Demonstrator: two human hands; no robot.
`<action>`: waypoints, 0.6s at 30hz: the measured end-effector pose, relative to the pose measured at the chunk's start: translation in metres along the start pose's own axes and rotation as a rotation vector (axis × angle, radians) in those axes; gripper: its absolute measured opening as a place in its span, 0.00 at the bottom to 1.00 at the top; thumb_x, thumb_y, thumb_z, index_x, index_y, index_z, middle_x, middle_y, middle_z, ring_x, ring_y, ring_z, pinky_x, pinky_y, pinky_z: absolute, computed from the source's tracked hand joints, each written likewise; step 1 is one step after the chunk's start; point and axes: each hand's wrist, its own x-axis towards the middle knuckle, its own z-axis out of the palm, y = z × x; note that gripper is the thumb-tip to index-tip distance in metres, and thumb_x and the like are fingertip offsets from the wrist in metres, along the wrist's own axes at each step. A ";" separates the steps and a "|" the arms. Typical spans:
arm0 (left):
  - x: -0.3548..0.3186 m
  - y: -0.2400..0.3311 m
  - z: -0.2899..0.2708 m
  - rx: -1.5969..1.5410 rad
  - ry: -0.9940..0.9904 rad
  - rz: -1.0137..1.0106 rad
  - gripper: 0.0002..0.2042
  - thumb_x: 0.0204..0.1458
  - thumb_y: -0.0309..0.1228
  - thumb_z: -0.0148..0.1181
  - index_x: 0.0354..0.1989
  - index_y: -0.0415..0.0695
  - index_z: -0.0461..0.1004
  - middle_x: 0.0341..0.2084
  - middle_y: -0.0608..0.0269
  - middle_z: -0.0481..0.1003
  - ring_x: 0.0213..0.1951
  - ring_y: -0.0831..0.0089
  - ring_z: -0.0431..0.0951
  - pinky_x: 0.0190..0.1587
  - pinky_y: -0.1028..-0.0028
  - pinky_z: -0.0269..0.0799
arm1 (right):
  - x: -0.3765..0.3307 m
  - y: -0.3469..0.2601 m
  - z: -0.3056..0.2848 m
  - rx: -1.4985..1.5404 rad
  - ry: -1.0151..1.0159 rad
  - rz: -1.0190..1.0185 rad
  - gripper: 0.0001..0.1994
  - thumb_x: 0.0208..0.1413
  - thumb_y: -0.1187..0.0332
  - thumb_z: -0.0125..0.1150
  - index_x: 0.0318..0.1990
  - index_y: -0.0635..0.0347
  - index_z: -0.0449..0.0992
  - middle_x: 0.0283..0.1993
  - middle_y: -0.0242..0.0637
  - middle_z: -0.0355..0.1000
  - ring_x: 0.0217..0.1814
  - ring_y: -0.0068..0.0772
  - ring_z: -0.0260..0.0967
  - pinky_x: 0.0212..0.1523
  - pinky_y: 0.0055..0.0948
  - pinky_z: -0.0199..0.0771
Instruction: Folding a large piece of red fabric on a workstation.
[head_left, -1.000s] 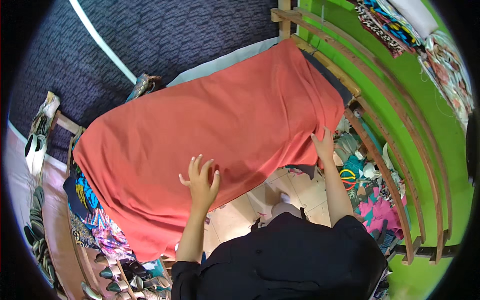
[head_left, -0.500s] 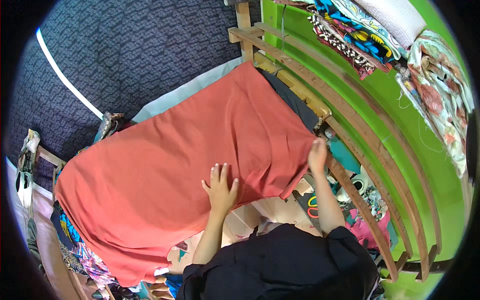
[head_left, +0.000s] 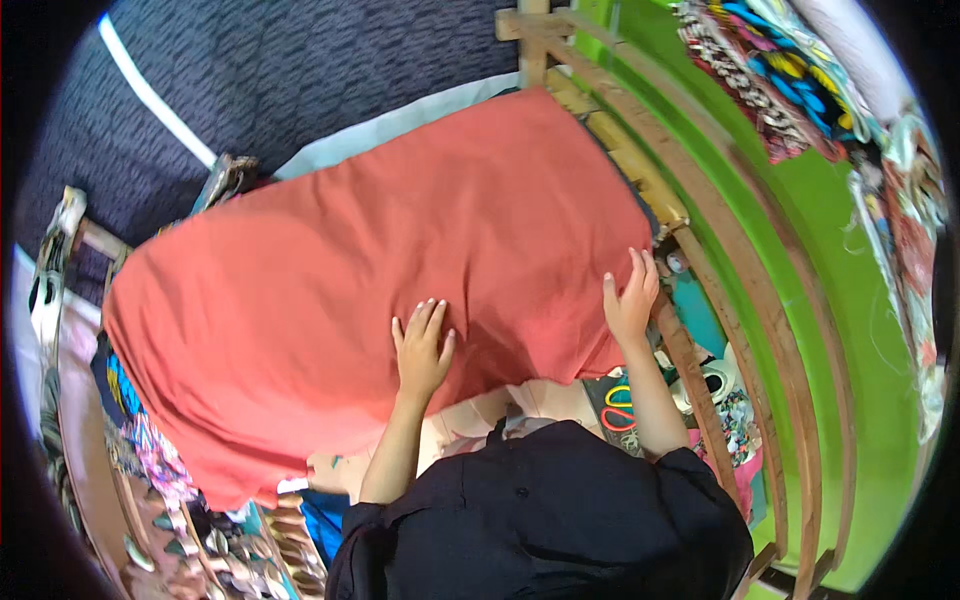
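Note:
A large coral-red cloth (head_left: 300, 270) lies spread over the table in front of me, hanging down at the near left and the near edge. My left hand (head_left: 422, 348) rests flat on its near middle, fingers apart. Toward the right end of the cloth, my right hand (head_left: 632, 302) lies on its edge with the fingers stretched out. Soft folds run through the cloth between and beyond my hands. Under its far edge a pale sheet (head_left: 400, 130) shows, and at the right a strip of dark cloth peeks out beneath it.
Wooden rails (head_left: 740, 220) stand along the right before a green wall. Folded patterned fabrics (head_left: 770, 80) hang at the upper right. Scissors with coloured handles (head_left: 618, 408) lie below my right hand. A shelf with shoes (head_left: 200, 560) is at the lower left.
My right hand has let go of the cloth's right edge and opened flat on it. The cloth's right end now lies smoother and reaches further over the dark layer.

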 end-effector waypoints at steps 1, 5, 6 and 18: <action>-0.010 -0.004 -0.001 0.013 0.002 -0.038 0.22 0.47 0.34 0.52 0.53 0.48 0.63 0.53 0.58 0.62 0.58 0.62 0.57 0.57 0.46 0.41 | -0.005 -0.008 0.003 0.021 -0.030 -0.017 0.26 0.46 0.65 0.55 0.55 0.59 0.59 0.58 0.48 0.52 0.60 0.50 0.48 0.58 0.45 0.46; -0.063 -0.030 -0.005 0.217 0.235 -0.168 0.24 0.46 0.35 0.52 0.55 0.49 0.61 0.57 0.54 0.56 0.60 0.56 0.53 0.57 0.42 0.33 | -0.017 -0.037 0.022 0.193 -0.231 -0.121 0.28 0.47 0.63 0.56 0.57 0.60 0.58 0.61 0.51 0.48 0.62 0.53 0.45 0.59 0.45 0.44; -0.073 -0.040 -0.007 0.208 0.267 -0.264 0.24 0.48 0.36 0.51 0.56 0.49 0.61 0.58 0.53 0.55 0.60 0.55 0.51 0.57 0.41 0.33 | -0.018 -0.040 0.028 0.155 -0.194 -0.163 0.28 0.47 0.62 0.55 0.57 0.60 0.58 0.61 0.51 0.48 0.62 0.53 0.45 0.59 0.46 0.43; -0.148 -0.108 -0.051 0.117 0.654 -0.783 0.30 0.49 0.38 0.51 0.60 0.42 0.51 0.60 0.48 0.49 0.61 0.52 0.47 0.60 0.52 0.37 | 0.007 0.076 0.033 -0.109 -0.059 0.220 0.26 0.51 0.53 0.52 0.53 0.60 0.62 0.54 0.47 0.61 0.55 0.47 0.58 0.56 0.59 0.41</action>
